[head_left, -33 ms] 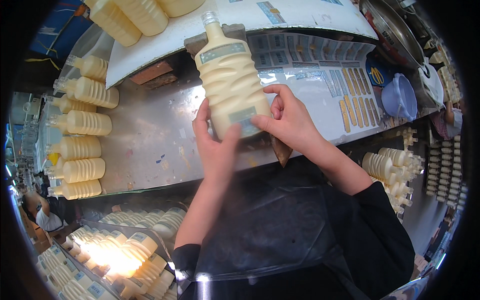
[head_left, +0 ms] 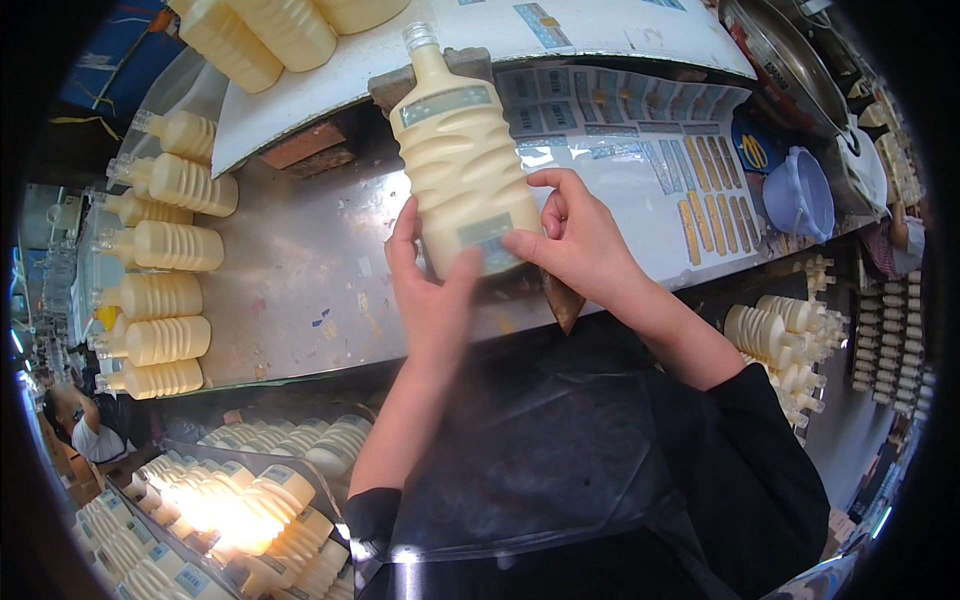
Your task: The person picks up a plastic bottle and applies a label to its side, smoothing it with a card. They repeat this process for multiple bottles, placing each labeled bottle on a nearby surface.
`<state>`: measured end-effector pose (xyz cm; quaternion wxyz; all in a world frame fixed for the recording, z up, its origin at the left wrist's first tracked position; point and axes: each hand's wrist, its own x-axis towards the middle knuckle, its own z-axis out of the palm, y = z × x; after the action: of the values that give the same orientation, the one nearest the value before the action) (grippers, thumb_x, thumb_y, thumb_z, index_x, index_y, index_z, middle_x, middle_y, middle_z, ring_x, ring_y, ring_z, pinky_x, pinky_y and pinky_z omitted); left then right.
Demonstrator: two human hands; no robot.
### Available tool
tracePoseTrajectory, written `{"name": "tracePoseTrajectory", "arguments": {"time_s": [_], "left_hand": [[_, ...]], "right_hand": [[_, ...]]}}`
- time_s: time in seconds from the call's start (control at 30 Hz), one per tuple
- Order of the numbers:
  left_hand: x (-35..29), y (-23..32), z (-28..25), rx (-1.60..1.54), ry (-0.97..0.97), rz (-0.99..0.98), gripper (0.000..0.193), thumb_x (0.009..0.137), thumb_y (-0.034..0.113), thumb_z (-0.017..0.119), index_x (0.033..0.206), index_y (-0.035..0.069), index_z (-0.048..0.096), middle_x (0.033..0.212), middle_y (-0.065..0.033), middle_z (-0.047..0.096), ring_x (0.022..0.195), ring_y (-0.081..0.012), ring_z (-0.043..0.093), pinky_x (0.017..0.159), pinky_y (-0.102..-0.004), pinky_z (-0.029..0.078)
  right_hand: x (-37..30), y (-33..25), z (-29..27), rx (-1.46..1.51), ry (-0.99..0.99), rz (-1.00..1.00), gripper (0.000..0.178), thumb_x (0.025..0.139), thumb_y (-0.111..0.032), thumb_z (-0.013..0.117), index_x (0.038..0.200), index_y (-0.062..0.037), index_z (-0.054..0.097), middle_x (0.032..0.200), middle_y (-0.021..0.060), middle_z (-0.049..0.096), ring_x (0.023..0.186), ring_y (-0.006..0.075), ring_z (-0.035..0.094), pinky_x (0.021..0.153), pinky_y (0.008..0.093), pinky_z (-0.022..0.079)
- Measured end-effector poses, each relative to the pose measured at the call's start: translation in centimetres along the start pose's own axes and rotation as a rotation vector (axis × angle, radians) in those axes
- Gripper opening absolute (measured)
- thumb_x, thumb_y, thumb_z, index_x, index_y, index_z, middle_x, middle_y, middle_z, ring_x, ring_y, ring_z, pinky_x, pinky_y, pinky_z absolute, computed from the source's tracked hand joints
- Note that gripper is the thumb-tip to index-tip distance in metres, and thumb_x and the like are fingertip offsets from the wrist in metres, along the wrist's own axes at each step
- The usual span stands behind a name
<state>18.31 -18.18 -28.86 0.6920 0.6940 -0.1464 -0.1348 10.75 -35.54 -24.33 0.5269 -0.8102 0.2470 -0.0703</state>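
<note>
A large cream bottle (head_left: 460, 165) with wavy ribs and a clear threaded neck lies tilted back, its neck end on a grey block (head_left: 385, 92). It has a blue-grey label near its shoulder and another label (head_left: 486, 240) near its base. My left hand (head_left: 432, 300) holds the bottle's lower left side, its thumb blurred at the base. On the lower right side, my right hand (head_left: 580, 240) grips the bottle with its thumb on the lower label's edge. Both hands are closed on the bottle, and the fingers behind it are hidden.
Sheets of blue and gold stickers (head_left: 700, 190) lie on the right of the metal bench (head_left: 290, 290). A lilac bucket (head_left: 800, 195) stands beyond them. Several cream bottles (head_left: 165, 245) line the left edge; labelled ones (head_left: 270, 490) fill the lower left. A raised white board (head_left: 600, 30) crosses the back.
</note>
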Motion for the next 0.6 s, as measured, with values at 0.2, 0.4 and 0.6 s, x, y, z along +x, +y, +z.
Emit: {"name": "tracePoseTrajectory", "arguments": {"time_s": [0.2,0.4,0.6], "left_hand": [[-0.08,0.13,-0.03,-0.019,-0.008,-0.009,0.079,0.087,0.013,0.073,0.156,0.002,0.035,0.144,-0.0163,0.04,0.138,-0.0279,0.042,0.116,-0.0428,0.039],[-0.17,-0.06,-0.11,-0.019,-0.016,0.007,0.082,0.086,0.014,0.074,0.156,0.002,0.033,0.144,-0.0171,0.04,0.138,-0.0287,0.042,0.117,-0.0432,0.037],[-0.18,0.33,0.24,0.016,-0.002,-0.01,0.087,0.082,0.015,0.077,0.156,0.002,0.033,0.143,-0.0176,0.04,0.137,-0.0292,0.044,0.115,-0.0427,0.039]], "right_hand": [[0.01,0.03,0.01,0.036,-0.009,0.004,0.062,0.082,-0.024,0.084,0.13,0.0006,0.053,0.077,-0.0037,0.049,0.071,0.0061,0.048,0.065,0.0241,0.045],[0.4,0.33,-0.37,0.129,-0.053,0.05,0.061,0.083,-0.022,0.083,0.131,0.0007,0.052,0.078,-0.0041,0.05,0.071,0.0055,0.049,0.065,0.0235,0.045],[0.11,-0.35,-0.31,0.024,-0.029,0.027,0.066,0.08,-0.025,0.085,0.13,0.002,0.052,0.077,-0.0034,0.05,0.071,0.0059,0.05,0.064,0.0238,0.045]]}}
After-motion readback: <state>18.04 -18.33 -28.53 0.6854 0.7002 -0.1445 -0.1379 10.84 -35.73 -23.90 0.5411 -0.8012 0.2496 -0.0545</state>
